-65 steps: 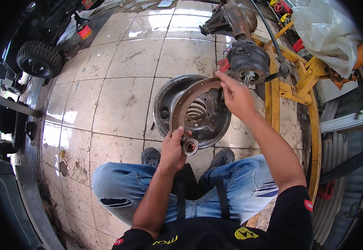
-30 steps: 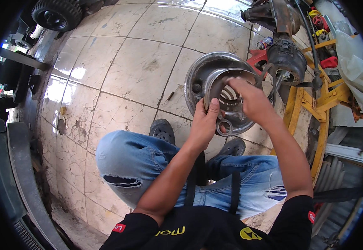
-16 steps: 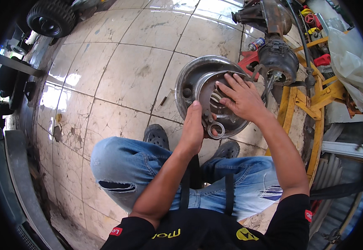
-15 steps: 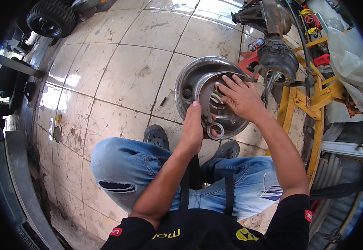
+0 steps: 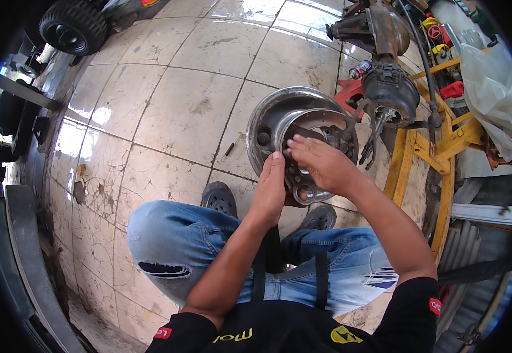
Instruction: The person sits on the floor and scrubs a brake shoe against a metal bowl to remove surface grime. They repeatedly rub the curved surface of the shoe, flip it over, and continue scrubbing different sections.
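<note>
My left hand [image 5: 268,187] is closed around the left edge of a curved metal part [image 5: 312,116] with a rounded rim, its thumb pointing up along that edge. A small metal ring [image 5: 305,194] shows at the part's near end. Across the part's middle lies my right hand [image 5: 322,163], fingers stretched out toward the left thumb; whether it touches the metal cannot be made out. Below them on the floor sits a wide, round, dished metal piece [image 5: 260,120], like a wheel rim or drum, partly hidden by the curved part and my hands.
A rusty axle housing [image 5: 392,88] stands at the far right beside a yellow metal frame [image 5: 401,162]. A spray can [image 5: 360,69] and a red object [image 5: 350,94] lie near it. A small dark pin [image 5: 229,149] rests on the tiled floor. A wheel [image 5: 70,26] is at far left.
My right hand has slid left and nearer to me, from the far part of the curved metal piece toward my left thumb. The curved part has tilted or shifted slightly in my left hand.
</note>
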Demonstrator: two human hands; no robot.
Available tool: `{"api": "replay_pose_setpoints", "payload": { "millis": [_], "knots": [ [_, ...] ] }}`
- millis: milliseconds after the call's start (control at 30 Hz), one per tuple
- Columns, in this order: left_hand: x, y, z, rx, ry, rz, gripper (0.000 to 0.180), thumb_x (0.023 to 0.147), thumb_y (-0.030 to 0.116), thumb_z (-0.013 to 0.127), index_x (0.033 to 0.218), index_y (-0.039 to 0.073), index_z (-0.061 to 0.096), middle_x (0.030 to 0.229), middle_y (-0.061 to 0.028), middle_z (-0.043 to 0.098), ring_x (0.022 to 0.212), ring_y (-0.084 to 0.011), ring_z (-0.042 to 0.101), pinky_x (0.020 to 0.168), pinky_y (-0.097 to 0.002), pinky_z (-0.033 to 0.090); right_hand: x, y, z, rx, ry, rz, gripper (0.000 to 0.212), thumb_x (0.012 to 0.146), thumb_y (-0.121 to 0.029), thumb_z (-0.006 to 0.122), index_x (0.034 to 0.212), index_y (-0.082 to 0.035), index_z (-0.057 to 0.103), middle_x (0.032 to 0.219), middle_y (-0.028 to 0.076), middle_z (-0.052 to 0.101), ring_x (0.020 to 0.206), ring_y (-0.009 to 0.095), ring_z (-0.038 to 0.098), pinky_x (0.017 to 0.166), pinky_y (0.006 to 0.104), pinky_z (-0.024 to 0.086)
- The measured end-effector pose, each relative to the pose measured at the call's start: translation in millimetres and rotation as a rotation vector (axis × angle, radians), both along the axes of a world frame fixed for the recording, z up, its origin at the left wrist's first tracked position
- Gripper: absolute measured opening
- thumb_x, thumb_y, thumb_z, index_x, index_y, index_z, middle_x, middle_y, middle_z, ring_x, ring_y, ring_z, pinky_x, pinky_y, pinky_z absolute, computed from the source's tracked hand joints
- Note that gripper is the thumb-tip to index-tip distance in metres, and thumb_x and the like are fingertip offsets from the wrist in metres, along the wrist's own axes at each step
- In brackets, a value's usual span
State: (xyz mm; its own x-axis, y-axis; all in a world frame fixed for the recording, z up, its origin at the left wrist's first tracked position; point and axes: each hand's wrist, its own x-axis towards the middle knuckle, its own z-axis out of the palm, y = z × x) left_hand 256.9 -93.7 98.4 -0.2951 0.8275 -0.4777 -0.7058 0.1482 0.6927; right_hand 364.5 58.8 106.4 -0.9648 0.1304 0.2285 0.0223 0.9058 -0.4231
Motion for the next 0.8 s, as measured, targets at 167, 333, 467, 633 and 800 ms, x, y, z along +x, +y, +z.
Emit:
{"api": "replay_pose_setpoints", "payload": {
  "millis": [167, 333, 467, 633, 800],
  "knots": [
    [-1.1, 1.5, 9.6, -0.053, 0.000, -0.065, 0.051, 0.106, 0.050, 0.030, 0.131, 0.009, 0.048, 0.102, -0.0073, 0.065, 0.068, -0.0164, 0.065, 0.052, -0.0305, 0.057, 6.3, 28.7, -6.2, 0.192, -0.068, -0.208, 0.038, 0.084, -0.004, 0.056, 0.122, -0.003, 0.063, 0.133, 0.014, 0.060, 0.128, 0.031, 0.054, 0.111, 0.0442, 0.040],
    [-4.0, 0.6, -0.2, -0.031, -0.018, -0.033, 0.046, 0.106, 0.047, 0.030, 0.130, 0.010, 0.045, 0.094, -0.0072, 0.062, 0.060, -0.0158, 0.065, 0.047, -0.0308, 0.057, 1.5, -1.8, -1.5, 0.058, -0.027, -0.048, 0.035, 0.087, -0.005, 0.054, 0.121, -0.004, 0.062, 0.132, 0.015, 0.061, 0.127, 0.032, 0.054, 0.108, 0.0446, 0.042],
    [-1.0, 2.9, 5.1, -0.040, -0.026, -0.054, 0.046, 0.106, 0.046, 0.031, 0.128, 0.009, 0.046, 0.092, -0.0071, 0.062, 0.058, -0.0161, 0.064, 0.047, -0.0301, 0.057, 9.6, 21.5, -7.8, 0.137, -0.030, -0.222, 0.032, 0.091, -0.006, 0.053, 0.121, -0.004, 0.062, 0.131, 0.015, 0.061, 0.127, 0.033, 0.055, 0.108, 0.0438, 0.043],
    [-2.1, 3.2, 0.5, -0.015, -0.023, -0.016, 0.045, 0.107, 0.044, 0.030, 0.129, 0.008, 0.046, 0.096, -0.0079, 0.064, 0.059, -0.0159, 0.064, 0.047, -0.0288, 0.057, 2.5, 4.6, -7.6, 0.048, 0.011, -0.052, 0.030, 0.089, -0.006, 0.054, 0.118, -0.003, 0.062, 0.130, 0.016, 0.061, 0.125, 0.035, 0.055, 0.107, 0.0448, 0.043],
    [-3.3, 2.4, -0.4, 0.005, -0.033, -0.055, 0.047, 0.107, 0.044, 0.030, 0.131, 0.008, 0.046, 0.107, -0.0100, 0.064, 0.068, -0.0157, 0.067, 0.048, -0.0279, 0.057, 4.7, 8.3, -8.9, 0.055, -0.011, -0.220, 0.029, 0.090, -0.007, 0.057, 0.118, -0.007, 0.063, 0.130, 0.016, 0.061, 0.126, 0.034, 0.054, 0.105, 0.0451, 0.043]
  ]
}}
